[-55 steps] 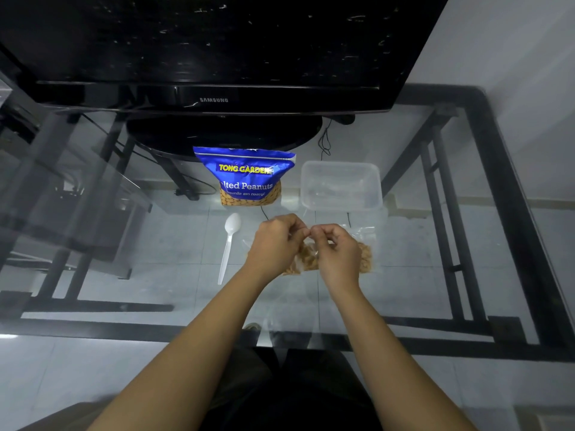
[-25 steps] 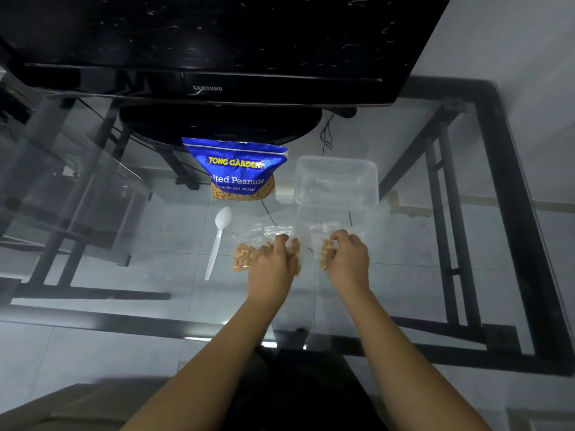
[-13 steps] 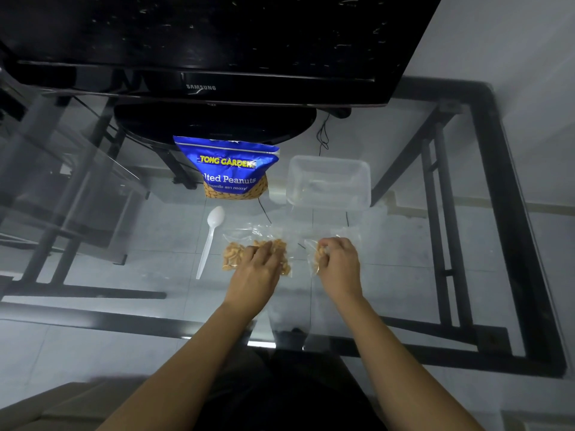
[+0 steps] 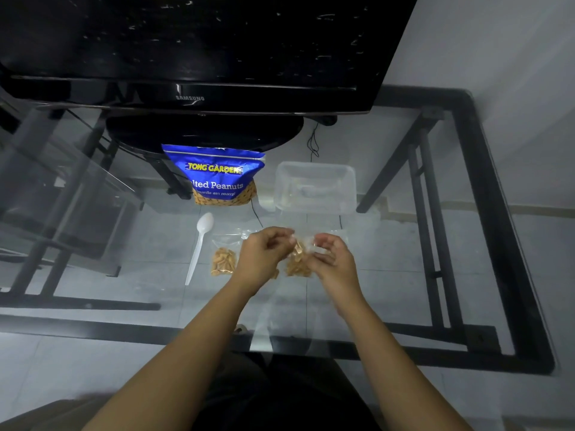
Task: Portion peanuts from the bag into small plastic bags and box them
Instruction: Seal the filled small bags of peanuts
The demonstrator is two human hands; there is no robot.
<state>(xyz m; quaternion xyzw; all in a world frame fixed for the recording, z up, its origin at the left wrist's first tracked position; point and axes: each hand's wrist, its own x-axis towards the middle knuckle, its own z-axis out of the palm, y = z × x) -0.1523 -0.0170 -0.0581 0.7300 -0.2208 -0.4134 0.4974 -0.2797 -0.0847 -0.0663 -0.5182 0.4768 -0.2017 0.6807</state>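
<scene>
Hands are meeting over the glass table point(image 4: 389, 275): left hand point(image 4: 261, 259) and right hand point(image 4: 334, 259), fingers curled, are pinching one small peanut bag point(image 4: 298, 259). Another filled bag point(image 4: 223, 259) is lying beside one spoon point(image 4: 199, 244); one blue peanut bag point(image 4: 217, 175) and one clear box point(image 4: 315, 188) are standing behind.

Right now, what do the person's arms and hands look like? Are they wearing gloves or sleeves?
No gloves and no sleeves show. Both forearms are bare from the bottom of the picture up to the wrists. The left hand and right hand are bare too, with no rings, watch or bracelets that I can see. Dark clothing shows below, between the arms.
</scene>
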